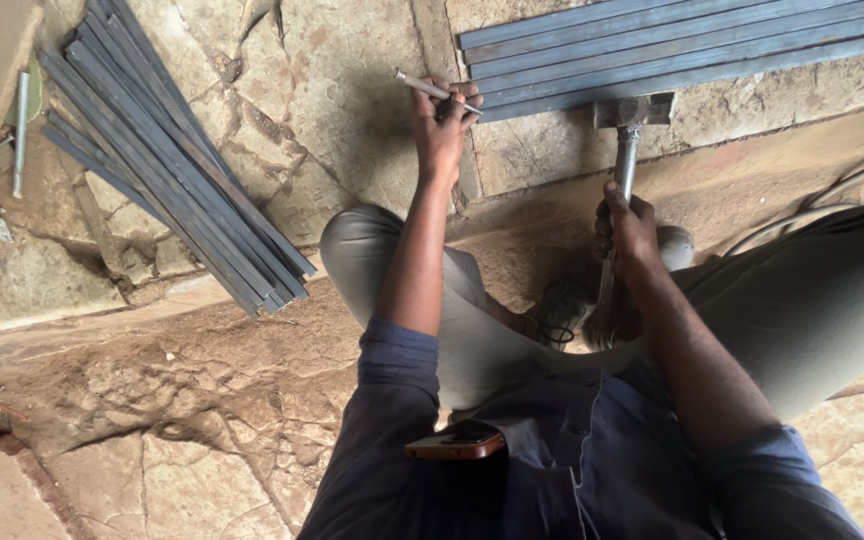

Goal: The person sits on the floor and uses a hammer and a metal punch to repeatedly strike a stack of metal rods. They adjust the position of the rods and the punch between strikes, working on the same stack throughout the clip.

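Gripping a thin metal rod [430,88] against the flat steel bars [672,48], the left hand [442,125] is steadying it, while the right hand [627,232], fisted around the hammer [631,112] below those bars, is apparently readying a square, controlled blow.

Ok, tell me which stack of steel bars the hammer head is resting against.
The stack of steel bars at top right, lying nearly level; the hammer in the right hand meets its lower edge. The other, slanted stack lies far left.

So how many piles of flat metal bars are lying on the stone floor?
2. One pile of grey flat steel bars lies fanned out at upper left; the other grey bar pile lies at upper right, beside the hammer head. Its right end is cut off.
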